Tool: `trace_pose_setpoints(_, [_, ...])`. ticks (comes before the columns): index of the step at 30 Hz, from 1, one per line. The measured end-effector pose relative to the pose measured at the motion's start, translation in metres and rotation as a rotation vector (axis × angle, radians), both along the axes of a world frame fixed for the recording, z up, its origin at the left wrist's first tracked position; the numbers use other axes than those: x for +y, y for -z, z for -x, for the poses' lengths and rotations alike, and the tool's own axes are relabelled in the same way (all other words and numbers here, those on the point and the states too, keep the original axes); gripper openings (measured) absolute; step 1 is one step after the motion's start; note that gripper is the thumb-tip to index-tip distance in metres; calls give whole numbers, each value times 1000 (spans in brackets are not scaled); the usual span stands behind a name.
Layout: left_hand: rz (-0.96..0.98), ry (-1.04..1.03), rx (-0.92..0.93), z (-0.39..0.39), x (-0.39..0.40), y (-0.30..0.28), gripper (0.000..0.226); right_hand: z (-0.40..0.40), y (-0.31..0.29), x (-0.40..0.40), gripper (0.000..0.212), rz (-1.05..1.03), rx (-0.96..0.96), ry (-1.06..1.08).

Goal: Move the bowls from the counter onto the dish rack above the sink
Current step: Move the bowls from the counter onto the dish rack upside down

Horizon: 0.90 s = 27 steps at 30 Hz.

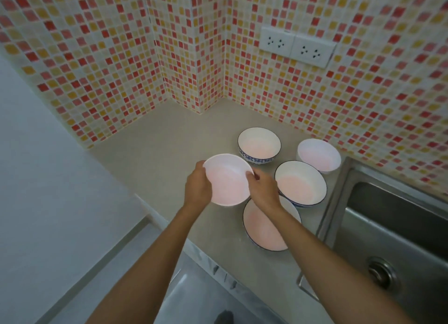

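Observation:
A plain white bowl is held above the beige counter, tilted toward me. My left hand grips its left rim and my right hand grips its right rim. Several more bowls stand on the counter: a blue-patterned bowl at the back, a plain white bowl at the back right, a blue-rimmed bowl beside my right hand, and a blue-rimmed bowl partly under my right forearm. The dish rack is out of view.
A steel sink with a drain lies to the right of the bowls. Mosaic-tiled walls enclose the counter's back corner, with a double wall socket on the right wall. The counter's front edge runs diagonally at lower left, floor below it.

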<state>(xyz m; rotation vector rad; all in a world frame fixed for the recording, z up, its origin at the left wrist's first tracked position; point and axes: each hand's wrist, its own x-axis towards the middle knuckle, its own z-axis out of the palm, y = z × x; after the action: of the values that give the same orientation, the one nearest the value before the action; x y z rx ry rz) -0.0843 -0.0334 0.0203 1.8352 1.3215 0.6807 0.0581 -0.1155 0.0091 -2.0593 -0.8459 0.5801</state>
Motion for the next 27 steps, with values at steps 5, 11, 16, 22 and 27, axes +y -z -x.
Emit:
trace_pose_setpoints(5, [-17, 138, -15, -52, -18, -15, 35, -29, -17, -42, 26, -182, 713, 168])
trace_pose_setpoints(11, [-2, 350, -96, -123, -70, -16, 33, -75, -26, -114, 25, -261, 682, 383])
trace_pose_setpoints(16, [26, 471, -151, -180, -137, -22, 35, -113, -32, -191, 27, -315, 607, 518])
trace_pose_setpoints(22, [97, 638, -112, -230, -209, -11, 35, -147, -22, -275, 33, -326, 593, 675])
trace_pose_setpoints(27, [52, 734, -124, -242, -258, 11, 36, -168, 1, -329, 29, -320, 635, 844])
